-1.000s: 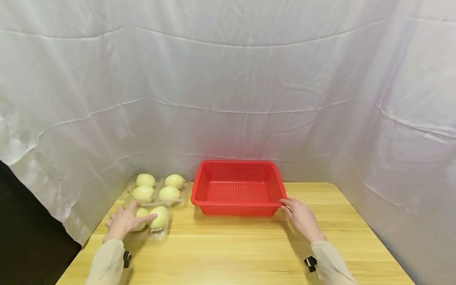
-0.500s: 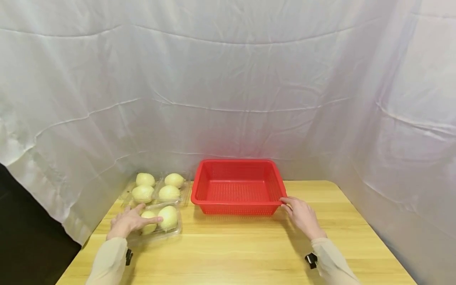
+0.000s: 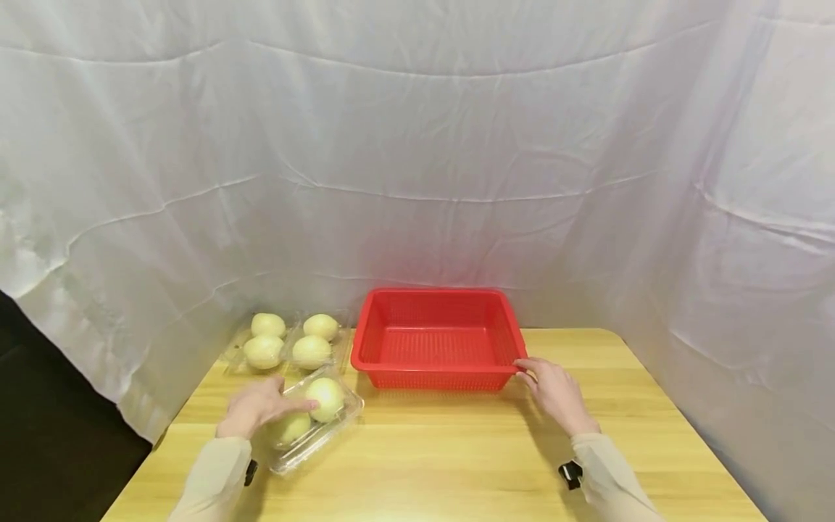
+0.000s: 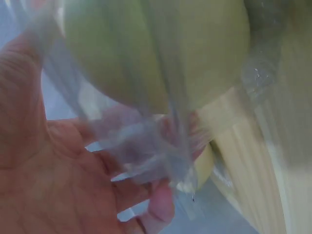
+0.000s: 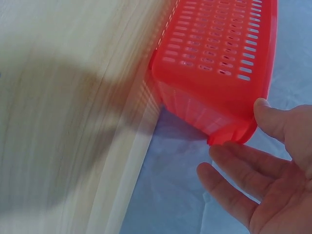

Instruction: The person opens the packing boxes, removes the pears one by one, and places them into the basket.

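My left hand [image 3: 261, 407] grips a clear plastic clamshell [image 3: 306, 447] with two round, pale yellow fruits in it, probably pears. The clamshell is tilted at an angle over the table's left part. In the left wrist view, one fruit [image 4: 161, 53] looms behind the plastic, with the fingers [image 4: 131, 192] curled at the far side of the pack. At the right front corner of a red perforated basket [image 3: 433, 380], my right hand [image 3: 554, 397] pinches the rim. The right wrist view has the thumb on the rim of the basket [image 5: 195, 83] and the fingers beneath it.
Two more clear packs, each with two pale fruits, stand at the back left: a left pack [image 3: 263, 352] and a right pack [image 3: 312, 352], left of the basket. The wooden table [image 3: 457, 464] ends against a pale grey cloth [image 3: 443, 145] behind and at both sides.
My left hand has moved the front clamshell to the right and turned it, away from the other packs. My right hand stays on the basket's corner.
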The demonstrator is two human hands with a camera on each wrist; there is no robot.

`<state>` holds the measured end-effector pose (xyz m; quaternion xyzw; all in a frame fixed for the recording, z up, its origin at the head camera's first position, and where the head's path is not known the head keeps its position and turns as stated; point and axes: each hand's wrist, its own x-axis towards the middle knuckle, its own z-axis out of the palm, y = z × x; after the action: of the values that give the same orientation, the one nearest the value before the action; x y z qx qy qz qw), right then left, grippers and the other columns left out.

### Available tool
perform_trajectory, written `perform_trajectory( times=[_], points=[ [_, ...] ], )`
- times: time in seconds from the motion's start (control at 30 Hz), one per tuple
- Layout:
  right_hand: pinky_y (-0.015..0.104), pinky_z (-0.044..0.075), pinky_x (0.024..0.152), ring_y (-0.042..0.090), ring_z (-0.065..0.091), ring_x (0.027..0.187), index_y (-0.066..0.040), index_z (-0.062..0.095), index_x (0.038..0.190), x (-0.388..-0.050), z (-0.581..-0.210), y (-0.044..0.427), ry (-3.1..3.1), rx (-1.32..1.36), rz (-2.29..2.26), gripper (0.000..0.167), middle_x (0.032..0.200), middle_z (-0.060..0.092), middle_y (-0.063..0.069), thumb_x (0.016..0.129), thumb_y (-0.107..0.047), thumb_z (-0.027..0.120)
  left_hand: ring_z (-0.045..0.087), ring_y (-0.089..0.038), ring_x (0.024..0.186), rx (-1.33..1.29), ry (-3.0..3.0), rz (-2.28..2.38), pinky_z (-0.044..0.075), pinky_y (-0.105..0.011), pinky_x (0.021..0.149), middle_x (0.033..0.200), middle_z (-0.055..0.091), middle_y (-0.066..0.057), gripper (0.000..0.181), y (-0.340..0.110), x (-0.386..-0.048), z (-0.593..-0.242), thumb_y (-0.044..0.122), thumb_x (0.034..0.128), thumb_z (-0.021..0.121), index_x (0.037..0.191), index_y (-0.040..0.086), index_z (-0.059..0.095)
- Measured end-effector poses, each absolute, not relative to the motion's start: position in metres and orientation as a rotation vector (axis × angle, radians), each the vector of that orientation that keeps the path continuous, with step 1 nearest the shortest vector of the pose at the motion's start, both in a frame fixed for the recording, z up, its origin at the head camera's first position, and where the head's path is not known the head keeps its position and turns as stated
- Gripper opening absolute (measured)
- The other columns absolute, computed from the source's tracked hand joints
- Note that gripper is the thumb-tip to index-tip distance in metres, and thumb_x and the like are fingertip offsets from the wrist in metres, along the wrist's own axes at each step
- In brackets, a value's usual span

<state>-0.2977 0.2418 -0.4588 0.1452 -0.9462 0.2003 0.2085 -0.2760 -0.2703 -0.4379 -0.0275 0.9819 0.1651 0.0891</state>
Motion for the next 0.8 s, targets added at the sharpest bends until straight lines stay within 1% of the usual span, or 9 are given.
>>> perform_trajectory(
  times=[0.1, 0.17, 0.33, 0.4, 0.5, 0.57, 0.63, 0.7, 0.8],
  points=[
    [0.057, 0.053, 0.078, 0.037, 0.068, 0.100, -0.007, 0.070, 0.117, -0.297, -0.461, 0.242, -2.624, 0.398, 0.574, 0.027, 0.114, 0.071, 0.015, 0.092, -0.017, 0.067, 0.056, -0.052, 0.112, -0.020, 2.923, 0.515, 0.048, -0.061, 0.083, 0.131, 0.057, -0.030, 0.105, -0.263, -0.276, -0.442, 0.080, 0.0729, 0.060, 0.137, -0.002, 0.049],
    [0.057, 0.053, 0.078, 0.038, 0.068, 0.100, -0.007, 0.070, 0.117, -0.297, -0.462, 0.242, -2.618, 0.395, 0.582, 0.027, 0.114, 0.071, 0.015, 0.092, -0.017, 0.067, 0.055, -0.053, 0.115, 0.018, 2.938, 0.491, 0.047, -0.062, 0.087, 0.131, 0.056, -0.030, 0.101, -0.258, -0.275, -0.443, 0.078, 0.0750, 0.060, 0.136, -0.002, 0.051],
    [0.058, 0.052, 0.079, 0.039, 0.067, 0.103, -0.007, 0.070, 0.118, -0.297, -0.460, 0.241, -2.622, 0.384, 0.592, 0.028, 0.116, 0.070, 0.016, 0.091, -0.017, 0.068, 0.067, -0.033, 0.085, 0.078, 2.940, 0.532, 0.051, -0.053, 0.080, 0.112, 0.067, -0.024, 0.088, -0.251, -0.272, -0.444, 0.070, 0.0798, 0.062, 0.129, -0.003, 0.057],
    [0.058, 0.052, 0.081, 0.039, 0.066, 0.104, -0.007, 0.070, 0.118, -0.297, -0.459, 0.239, -2.623, 0.375, 0.595, 0.028, 0.117, 0.069, 0.017, 0.091, -0.016, 0.068, 0.067, -0.031, 0.086, 0.112, 2.929, 0.605, 0.051, -0.052, 0.083, 0.112, 0.067, -0.023, 0.086, -0.250, -0.271, -0.445, 0.067, 0.0819, 0.063, 0.128, -0.005, 0.057],
    [0.059, 0.051, 0.082, 0.040, 0.065, 0.106, -0.007, 0.070, 0.118, -0.296, -0.458, 0.238, -2.627, 0.365, 0.599, 0.028, 0.117, 0.069, 0.017, 0.091, -0.016, 0.068, 0.066, -0.028, 0.079, 0.144, 2.860, 0.765, 0.054, -0.048, 0.074, 0.106, 0.068, -0.023, 0.086, -0.250, -0.270, -0.448, 0.060, 0.0851, 0.064, 0.134, -0.010, 0.050],
    [0.059, 0.051, 0.084, 0.040, 0.065, 0.106, -0.006, 0.070, 0.119, -0.295, -0.457, 0.237, -2.634, 0.360, 0.602, 0.029, 0.117, 0.068, 0.018, 0.091, -0.015, 0.068, 0.064, -0.024, 0.067, 0.138, 2.785, 0.880, 0.055, -0.041, 0.062, 0.090, 0.068, -0.020, 0.090, -0.249, -0.269, -0.451, 0.057, 0.0867, 0.064, 0.140, -0.011, 0.042],
    [0.057, 0.052, 0.082, 0.039, 0.066, 0.102, -0.006, 0.070, 0.119, -0.295, -0.457, 0.236, -2.643, 0.351, 0.604, 0.028, 0.115, 0.068, 0.018, 0.092, -0.015, 0.067, 0.052, -0.015, 0.049, 0.116, 2.711, 0.974, 0.050, -0.032, 0.049, 0.072, 0.063, -0.011, 0.093, -0.246, -0.268, -0.455, 0.056, 0.0874, 0.065, 0.144, -0.011, 0.034],
    [0.052, 0.053, 0.075, 0.035, 0.065, 0.092, -0.006, 0.070, 0.119, -0.295, -0.457, 0.235, -2.654, 0.339, 0.611, 0.029, 0.110, 0.065, 0.018, 0.092, -0.014, 0.067, 0.047, -0.011, 0.042, 0.098, 2.664, 1.041, 0.049, -0.030, 0.045, 0.062, 0.057, -0.005, 0.094, -0.242, -0.266, -0.458, 0.055, 0.0879, 0.064, 0.147, -0.010, 0.030],
    [0.038, 0.047, 0.064, 0.025, 0.056, 0.080, -0.007, 0.071, 0.119, -0.295, -0.457, 0.233, -2.660, 0.307, 0.619, 0.028, 0.097, 0.058, 0.012, 0.092, -0.013, 0.067, 0.048, -0.011, 0.041, 0.093, 2.635, 1.119, 0.049, -0.031, 0.045, 0.060, 0.055, -0.004, 0.094, -0.231, -0.266, -0.462, 0.054, 0.0882, 0.065, 0.148, -0.009, 0.028]
  ],
)
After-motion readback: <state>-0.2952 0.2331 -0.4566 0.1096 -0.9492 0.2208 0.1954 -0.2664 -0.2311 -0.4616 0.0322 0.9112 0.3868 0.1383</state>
